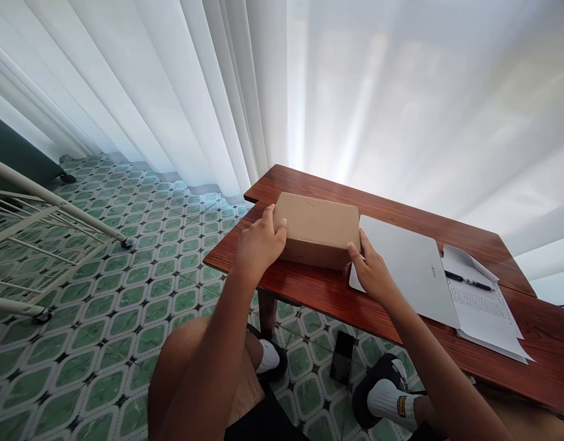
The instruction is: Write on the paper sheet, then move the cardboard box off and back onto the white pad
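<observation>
- A seated person's left hand [259,245] and right hand [372,271] flank a closed cardboard box [317,229] that rests on a dark red wooden counter [309,288].
- The left hand's fingers curl over the box's left end, thumb on the top edge; the right hand's fingers press flat against its right near corner. Both hands are closed on the box, which sits flat near the counter's left end.
- At three o'clock from the box, just beside it, lies a shut white laptop [408,266]; the right hand partly overlaps its near corner.
- Farther along at three o'clock, sheets of paper [481,306] carry a black pen [468,281].
- At six o'clock, under the counter, a dark phone [343,357] lies on the green patterned floor tiles [125,306] between the person's feet.
- White curtains [217,92] hang at twelve o'clock; a white metal rack [33,220] stands at nine o'clock.
- Judged from the grip, the step in hand is seizing the box from both ends; lifting or turning it would call for even pressure from both sides and clearance from the laptop.
</observation>
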A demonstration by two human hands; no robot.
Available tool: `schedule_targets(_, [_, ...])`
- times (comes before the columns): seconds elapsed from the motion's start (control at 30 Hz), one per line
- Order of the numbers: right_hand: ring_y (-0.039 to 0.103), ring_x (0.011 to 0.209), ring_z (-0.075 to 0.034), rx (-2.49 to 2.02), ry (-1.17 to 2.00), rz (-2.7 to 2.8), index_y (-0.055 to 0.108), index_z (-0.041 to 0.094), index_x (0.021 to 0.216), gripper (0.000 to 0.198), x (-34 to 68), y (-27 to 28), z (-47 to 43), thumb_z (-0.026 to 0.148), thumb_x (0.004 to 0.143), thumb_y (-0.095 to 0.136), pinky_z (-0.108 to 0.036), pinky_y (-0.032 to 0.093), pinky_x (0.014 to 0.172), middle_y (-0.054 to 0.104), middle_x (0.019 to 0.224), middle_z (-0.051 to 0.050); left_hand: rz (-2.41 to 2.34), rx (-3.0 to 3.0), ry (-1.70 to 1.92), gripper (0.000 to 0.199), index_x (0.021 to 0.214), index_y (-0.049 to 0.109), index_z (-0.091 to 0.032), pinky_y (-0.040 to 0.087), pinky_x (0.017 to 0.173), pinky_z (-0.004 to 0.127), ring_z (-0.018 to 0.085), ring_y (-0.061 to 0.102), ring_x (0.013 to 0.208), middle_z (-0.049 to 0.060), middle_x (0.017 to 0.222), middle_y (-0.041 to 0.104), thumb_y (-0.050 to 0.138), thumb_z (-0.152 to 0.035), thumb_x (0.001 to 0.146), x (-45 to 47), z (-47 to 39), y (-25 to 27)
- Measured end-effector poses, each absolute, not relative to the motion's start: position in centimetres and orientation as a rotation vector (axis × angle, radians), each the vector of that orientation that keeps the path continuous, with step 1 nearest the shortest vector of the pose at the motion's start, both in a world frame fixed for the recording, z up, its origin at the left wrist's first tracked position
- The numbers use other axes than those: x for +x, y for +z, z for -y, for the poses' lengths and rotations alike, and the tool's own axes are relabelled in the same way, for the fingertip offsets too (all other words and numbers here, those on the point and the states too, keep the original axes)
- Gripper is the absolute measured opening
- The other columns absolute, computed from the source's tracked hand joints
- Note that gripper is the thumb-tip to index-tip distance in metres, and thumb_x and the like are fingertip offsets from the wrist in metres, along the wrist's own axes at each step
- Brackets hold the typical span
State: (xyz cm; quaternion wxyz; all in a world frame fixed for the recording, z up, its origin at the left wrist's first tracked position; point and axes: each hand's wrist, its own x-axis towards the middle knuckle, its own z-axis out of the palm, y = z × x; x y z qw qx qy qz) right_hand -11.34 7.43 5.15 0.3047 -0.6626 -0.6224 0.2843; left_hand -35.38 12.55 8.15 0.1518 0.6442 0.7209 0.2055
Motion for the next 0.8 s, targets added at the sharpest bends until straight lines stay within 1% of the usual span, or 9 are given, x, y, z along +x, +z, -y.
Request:
schedule_targets(0.1, [0.032, 0.148, -0.034, -1.717, 0.747, 1.648, 0.02, 0.012, 0.16, 0.082, -11.43, 5.08, -7.48, 0.063, 0.098, 0.033, -0.054, 0.029, 0.12, 0.035, 0.16, -0.014, -2.066, 1.891, 0.644, 0.062, 0.152, 0.038, -0.016, 0.046, 0.104, 0.051, 0.036, 0.062, 0.122, 0.018, 0.137, 0.062, 0.033, -0.045, 0.097, -35.43, -12.57, 7.82])
schedule_targets(0.23, [0.036, 0.146, -0.036, -1.696, 0.72, 1.659, 0.022, 0.012, 0.16, 0.084, -11.38, 4.97, -7.53, 0.065, 0.096, 0.034, -0.057, 0.032, 0.117, 0.043, 0.155, -0.016, -2.054, 1.943, 0.697, 0.064, 0.152, 0.039, -0.013, 0.048, 0.1, 0.053, 0.038, 0.064, 0.117, 0.021, 0.133, 0.064, 0.032, -0.045, 0.097, -35.35, -12.4, 7.51])
schedule_targets(0.4, [0.037, 0.144, -0.038, -1.701, 0.687, 1.671, 0.026, 0.014, 0.159, 0.082, -11.23, 4.96, -7.7, 0.065, 0.096, 0.035, -0.059, 0.034, 0.115, 0.046, 0.152, -0.016, -2.08, 1.942, 0.689, 0.066, 0.152, 0.037, -0.008, 0.047, 0.098, 0.056, 0.04, 0.064, 0.114, 0.024, 0.13, 0.064, 0.028, -0.042, 0.097, -34.8, -12.32, 7.58])
schedule_targets(0.57, [0.044, 0.139, -0.04, -1.698, 0.683, 1.677, 0.028, 0.013, 0.159, 0.082, -11.31, 5.11, -7.82, 0.067, 0.096, 0.035, -0.058, 0.038, 0.111, 0.05, 0.149, -0.019, -2.076, 1.917, 0.688, 0.065, 0.153, 0.036, -0.008, 0.047, 0.098, 0.057, 0.041, 0.064, 0.115, 0.025, 0.131, 0.063, 0.028, -0.04, 0.097, -34.73, -12.32, 7.9])
schedule_targets(0.63, [0.053, 0.131, -0.04, -1.697, 0.683, 1.667, 0.024, 0.015, 0.16, 0.082, -11.48, 5.2, -7.69, 0.066, 0.096, 0.035, -0.058, 0.042, 0.106, 0.056, 0.143, -0.019, -2.075, 1.918, 0.714, 0.064, 0.153, 0.036, -0.009, 0.047, 0.098, 0.057, 0.042, 0.064, 0.114, 0.024, 0.131, 0.064, 0.029, -0.039, 0.097, -34.76, -12.21, 8.0])
schedule_targets(0.67, [0.058, 0.124, -0.039, -1.691, 0.679, 1.665, 0.021, 0.018, 0.161, 0.082, -11.58, 5.26, -7.59, 0.066, 0.096, 0.036, -0.057, 0.045, 0.102, 0.06, 0.138, -0.018, -2.075, 1.922, 0.731, 0.064, 0.153, 0.035, -0.01, 0.047, 0.098, 0.057, 0.041, 0.064, 0.114, 0.023, 0.13, 0.064, 0.03, -0.039, 0.097, -34.76, -12.13, 8.04])
schedule_targets(0.73, [0.067, 0.104, -0.035, -1.67, 0.675, 1.666, 0.016, 0.024, 0.162, 0.082, -11.8, 5.4, -7.35, 0.064, 0.096, 0.042, -0.055, 0.05, 0.093, 0.068, 0.123, -0.014, -2.079, 1.936, 0.768, 0.063, 0.153, 0.036, -0.012, 0.047, 0.098, 0.057, 0.041, 0.065, 0.114, 0.022, 0.13, 0.064, 0.031, -0.038, 0.097, -34.73, -11.94, 8.12])
schedule_targets(0.8, [0.07, 0.086, -0.03, -1.654, 0.662, 1.675, 0.018, 0.028, 0.161, 0.084, -11.97, 5.57, -7.16, 0.062, 0.092, 0.052, -0.051, 0.054, 0.086, 0.072, 0.111, -0.01, -2.076, 1.953, 0.811, 0.061, 0.152, 0.037, -0.014, 0.047, 0.099, 0.056, 0.041, 0.064, 0.115, 0.02, 0.132, 0.064, 0.033, -0.038, 0.097, -34.69, -11.75, 8.2])
